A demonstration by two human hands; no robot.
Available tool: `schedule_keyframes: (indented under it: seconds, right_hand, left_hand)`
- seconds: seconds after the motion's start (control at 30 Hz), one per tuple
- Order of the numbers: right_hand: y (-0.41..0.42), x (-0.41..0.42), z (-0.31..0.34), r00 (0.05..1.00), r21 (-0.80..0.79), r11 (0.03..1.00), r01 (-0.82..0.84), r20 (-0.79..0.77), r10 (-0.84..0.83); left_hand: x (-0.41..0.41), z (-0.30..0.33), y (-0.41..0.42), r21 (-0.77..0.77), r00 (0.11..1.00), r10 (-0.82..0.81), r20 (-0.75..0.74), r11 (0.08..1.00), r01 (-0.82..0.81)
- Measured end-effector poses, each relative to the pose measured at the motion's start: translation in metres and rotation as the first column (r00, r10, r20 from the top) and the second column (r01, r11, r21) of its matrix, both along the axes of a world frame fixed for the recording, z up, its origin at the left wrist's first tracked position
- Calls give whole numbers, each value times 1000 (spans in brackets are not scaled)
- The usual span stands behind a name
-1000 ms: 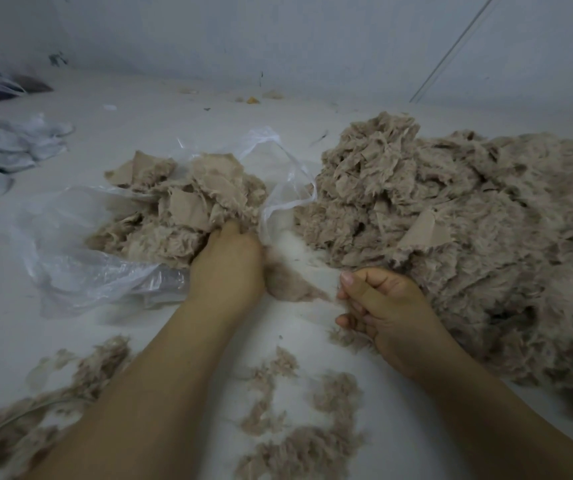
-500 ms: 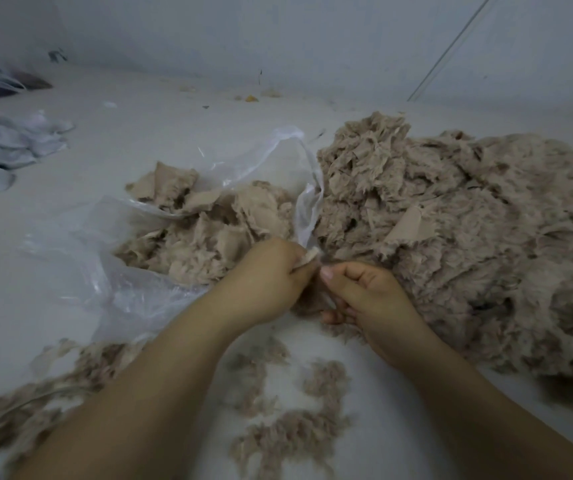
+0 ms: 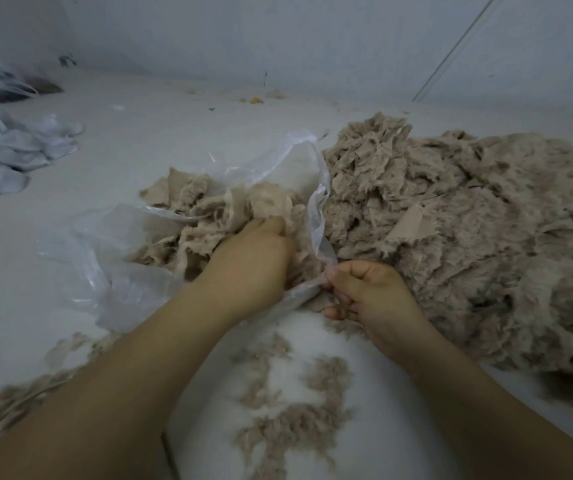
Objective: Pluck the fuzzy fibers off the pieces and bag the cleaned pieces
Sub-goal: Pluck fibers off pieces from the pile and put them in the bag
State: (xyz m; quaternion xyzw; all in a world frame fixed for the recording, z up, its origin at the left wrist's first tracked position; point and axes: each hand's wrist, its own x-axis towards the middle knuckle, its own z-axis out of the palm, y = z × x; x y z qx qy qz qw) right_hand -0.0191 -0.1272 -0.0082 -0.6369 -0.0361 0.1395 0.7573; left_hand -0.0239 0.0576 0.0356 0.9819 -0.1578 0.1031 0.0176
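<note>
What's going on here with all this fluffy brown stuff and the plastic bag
A person is sorting fuzzy tan fabric pieces on a white surface. The right hand pinches the rim of the clear bag, holding its mouth open, while the left hand reaches into the bagged pieces. A large pile of fuzzy pieces lies to the right of the bag, and loose fibers are scattered between the forearms.

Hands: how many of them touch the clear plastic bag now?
2. The left hand reaches into the clear plastic bag, among its pieces; the right hand pinches the bag's edge.
</note>
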Motion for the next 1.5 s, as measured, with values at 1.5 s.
schedule_keyframes:
  seconds: [1.5]
  right_hand:
    - [-5, 2, -3, 996, 110, 990, 92, -30, -89]
  left_hand:
    - [-24, -9, -35, 15, 996, -63, -55, 998, 64]
